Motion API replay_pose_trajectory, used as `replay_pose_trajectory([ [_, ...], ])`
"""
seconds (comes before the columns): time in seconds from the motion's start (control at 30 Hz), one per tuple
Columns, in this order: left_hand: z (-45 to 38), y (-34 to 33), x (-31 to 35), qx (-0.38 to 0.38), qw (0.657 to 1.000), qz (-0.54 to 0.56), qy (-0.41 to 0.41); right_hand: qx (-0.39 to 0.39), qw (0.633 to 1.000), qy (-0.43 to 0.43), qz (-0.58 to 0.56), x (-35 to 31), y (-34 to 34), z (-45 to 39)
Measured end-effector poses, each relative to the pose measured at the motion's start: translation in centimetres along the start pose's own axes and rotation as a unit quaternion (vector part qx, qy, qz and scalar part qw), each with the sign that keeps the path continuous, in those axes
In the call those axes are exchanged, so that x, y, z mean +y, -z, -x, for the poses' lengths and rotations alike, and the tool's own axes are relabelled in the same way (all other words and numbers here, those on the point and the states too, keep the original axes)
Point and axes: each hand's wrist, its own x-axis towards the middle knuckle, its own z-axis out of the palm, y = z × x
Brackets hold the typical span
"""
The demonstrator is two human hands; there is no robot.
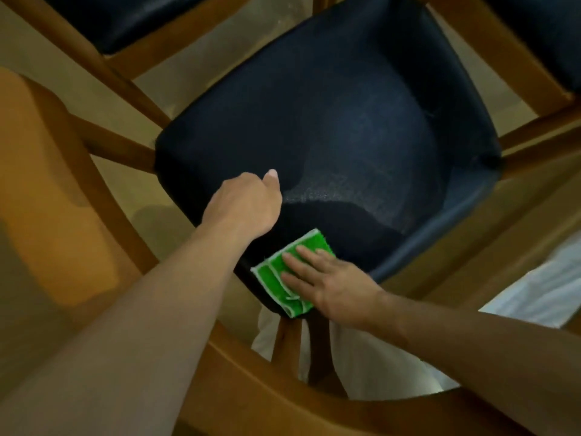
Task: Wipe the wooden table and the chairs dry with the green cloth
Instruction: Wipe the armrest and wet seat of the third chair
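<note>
While the straight, slightly spread fingers (295, 258) of the right hand (330, 283) press flat on the folded green cloth (290, 272), the cloth lies on the near edge of the dark chair seat (345, 130). The left hand (246, 204) rests on the seat just beside it, fingers curled under, thumb out, holding nothing. A wooden chair frame (283, 404) curves below; further dark-seated chairs (125, 20) stand beyond.
</note>
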Motion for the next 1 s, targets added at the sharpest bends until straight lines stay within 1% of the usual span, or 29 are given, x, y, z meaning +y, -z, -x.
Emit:
replay_pose_trajectory([
  [0.03,0.3,-0.2,-0.1,0.002,1.000,0.000,0.002,-0.013,0.999,0.031,0.017,-0.4,-0.3,0.0],
  [0.13,1.2,-0.5,-0.1,0.008,1.000,0.003,0.009,0.008,0.997,0.067,0.049,-1.5,-0.3,-0.6],
  [0.17,1.7,-0.5,-0.2,0.008,1.000,0.006,0.014,0.009,0.996,0.078,0.046,-1.7,-0.3,-0.8],
  [0.27,3.0,-0.7,-0.1,0.008,1.000,0.010,0.022,-0.029,0.993,0.112,-0.005,-2.0,-0.6,-0.5],
  [0.33,3.8,-1.0,-0.2,0.010,1.000,0.012,0.021,-0.050,0.991,0.124,-0.015,-0.5,-0.3,0.4],
  [0.37,4.1,-1.2,-0.3,0.011,1.000,0.012,0.023,-0.056,0.991,0.115,-0.024,0.8,0.1,1.0],
  [0.4,4.3,-1.4,-0.3,0.011,1.000,0.013,0.026,-0.063,0.993,0.085,-0.047,2.5,0.7,1.5],
  [0.43,4.4,-1.6,-0.3,0.010,0.999,0.011,0.031,-0.065,0.995,0.031,-0.073,4.3,1.5,2.0],
  [0.47,4.4,-1.7,-0.2,0.008,0.999,0.009,0.037,-0.054,0.993,-0.043,-0.096,5.8,2.3,2.3],
  [0.53,4.2,-1.8,0.2,0.003,0.998,0.014,0.055,-0.007,0.970,-0.198,-0.140,7.1,3.8,2.2],
  [0.57,4.1,-1.8,0.5,0.003,0.998,0.025,0.063,0.009,0.954,-0.252,-0.161,6.6,3.9,1.6],
  [0.6,4.1,-1.8,0.8,0.003,0.997,0.038,0.066,0.007,0.945,-0.274,-0.179,5.4,3.7,1.0],
  [0.63,4.2,-1.8,1.0,0.004,0.997,0.046,0.063,-0.016,0.946,-0.258,-0.195,3.7,3.3,0.4],
  [0.67,4.4,-1.9,1.3,0.006,0.997,0.048,0.055,-0.050,0.957,-0.209,-0.194,2.0,2.9,-0.1],
  [0.73,5.2,-2.2,1.8,0.009,0.999,0.037,0.039,-0.137,0.976,-0.089,-0.143,-0.7,2.2,-0.5],
  [0.77,5.5,-2.4,2.0,0.009,0.999,0.028,0.033,-0.167,0.979,-0.051,-0.103,-0.8,1.8,-0.6],
  [0.8,5.6,-2.7,2.2,0.007,0.999,0.021,0.031,-0.183,0.980,-0.032,-0.070,-0.2,1.7,-0.5],
  [0.87,5.7,-3.3,2.6,-0.006,0.999,0.016,0.029,-0.183,0.981,-0.046,-0.038,2.1,1.8,0.5],
  [0.93,5.6,-4.1,3.1,-0.032,0.999,0.015,0.035,-0.166,0.979,-0.116,-0.033,5.7,2.4,1.9],
  [1.0,5.5,-5.2,3.5,-0.058,0.998,0.008,0.038,-0.126,0.972,-0.198,-0.030,9.9,3.7,3.6],
])
